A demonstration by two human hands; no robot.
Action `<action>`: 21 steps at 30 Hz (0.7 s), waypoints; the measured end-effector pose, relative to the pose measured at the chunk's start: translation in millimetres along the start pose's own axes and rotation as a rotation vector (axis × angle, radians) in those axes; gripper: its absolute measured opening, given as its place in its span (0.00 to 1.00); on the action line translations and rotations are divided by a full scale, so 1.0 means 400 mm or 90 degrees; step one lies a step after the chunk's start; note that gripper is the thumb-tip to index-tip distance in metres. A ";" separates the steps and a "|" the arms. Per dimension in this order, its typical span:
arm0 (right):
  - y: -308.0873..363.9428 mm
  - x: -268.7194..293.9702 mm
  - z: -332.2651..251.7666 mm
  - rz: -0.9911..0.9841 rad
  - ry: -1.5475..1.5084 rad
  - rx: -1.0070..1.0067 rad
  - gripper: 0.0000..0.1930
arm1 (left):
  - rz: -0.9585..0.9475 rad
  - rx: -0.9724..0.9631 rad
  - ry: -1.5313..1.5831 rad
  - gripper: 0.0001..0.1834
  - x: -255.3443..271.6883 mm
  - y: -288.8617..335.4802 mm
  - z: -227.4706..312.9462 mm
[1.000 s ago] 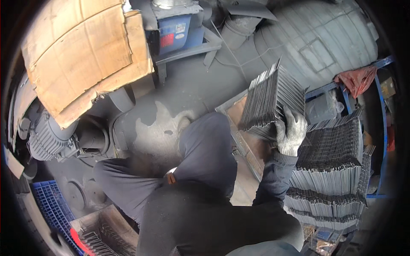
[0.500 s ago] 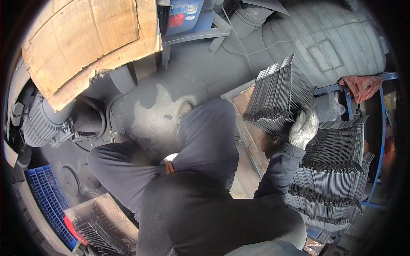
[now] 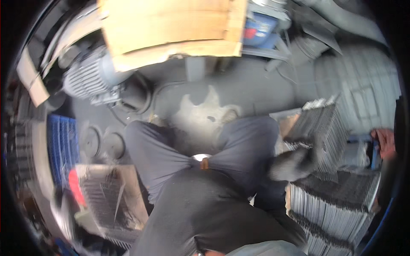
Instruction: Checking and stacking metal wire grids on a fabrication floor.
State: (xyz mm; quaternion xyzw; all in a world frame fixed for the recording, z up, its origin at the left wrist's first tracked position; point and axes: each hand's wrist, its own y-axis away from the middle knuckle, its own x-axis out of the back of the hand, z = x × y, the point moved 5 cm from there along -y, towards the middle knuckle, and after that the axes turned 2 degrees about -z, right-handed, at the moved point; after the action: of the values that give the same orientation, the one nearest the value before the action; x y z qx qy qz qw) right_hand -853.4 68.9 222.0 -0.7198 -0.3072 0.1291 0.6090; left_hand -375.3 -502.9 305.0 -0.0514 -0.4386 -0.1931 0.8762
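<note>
My right hand (image 3: 294, 164), in a grey work glove, is at the near side of an upright stack of dark wire grid panels (image 3: 324, 128) on the right. Motion smears its fingers, so whether it touches the panels does not show. At the far left, my left hand (image 3: 64, 215), also gloved, is beside a board (image 3: 136, 187) with more thin dark wire panels (image 3: 102, 194) on it. That hand is blurred too, and its fingers cannot be made out.
Larger stacks of wire panels (image 3: 329, 209) stand at the lower right. A big cardboard sheet (image 3: 171, 25) covers a machine ahead, with a ribbed motor (image 3: 89, 79) to its left. A blue crate (image 3: 64, 145) and a red object (image 3: 76, 187) are at the left.
The whole view has swung left, bringing the left-hand board and my left hand further into sight. My right hand has drawn back from the stack's near right side toward my knee.
</note>
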 end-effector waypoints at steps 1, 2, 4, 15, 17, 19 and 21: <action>0.055 -0.028 -0.112 -0.124 -0.125 -0.011 0.19 | 0.035 0.028 -0.003 0.27 -0.102 0.067 0.181; 0.103 -0.083 -0.247 -0.242 -0.226 0.013 0.18 | -0.136 -0.041 0.082 0.14 -0.272 0.052 0.328; 0.160 -0.211 -0.368 -0.481 -0.418 -0.030 0.18 | -0.204 -0.309 -0.027 0.13 -0.442 0.022 0.509; 0.414 -0.482 -0.195 -0.775 -0.585 -0.795 0.10 | -0.318 -0.238 0.284 0.35 -1.004 -0.123 0.519; 0.439 -0.494 -0.118 -0.781 -0.546 -0.886 0.11 | -0.537 0.031 0.597 0.29 -1.131 -0.099 0.510; 0.399 -0.505 -0.067 -0.701 -0.518 -0.766 0.11 | -0.532 0.020 0.496 0.19 -1.247 -0.071 0.513; 0.416 -0.518 0.043 -0.666 -0.522 -0.755 0.11 | -0.592 0.036 0.556 0.17 -1.310 -0.067 0.554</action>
State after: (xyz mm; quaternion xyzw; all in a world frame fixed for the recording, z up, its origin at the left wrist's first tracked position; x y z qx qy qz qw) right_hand -977.0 -53.2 20.0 -0.5816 -0.8065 -0.0981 -0.0409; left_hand -834.9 -316.4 25.1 0.2510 -0.0225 -0.5445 0.8000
